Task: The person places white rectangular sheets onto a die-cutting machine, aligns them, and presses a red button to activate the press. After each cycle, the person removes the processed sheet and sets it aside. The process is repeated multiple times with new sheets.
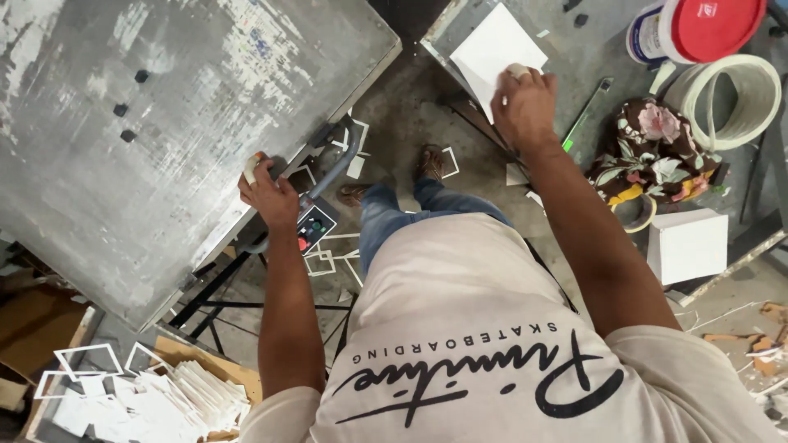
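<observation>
White square card (492,45) under right hand (525,102)

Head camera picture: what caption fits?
Right hand presses a white square sheet; left hand grips the grey metal table's edge.

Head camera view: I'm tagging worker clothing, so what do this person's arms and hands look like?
Both forearms are bare, with no gloves or watch visible. The left hand and right hand each have pale tape wrapped round a fingertip. Short sleeves of a light beige T-shirt with black lettering.
</observation>
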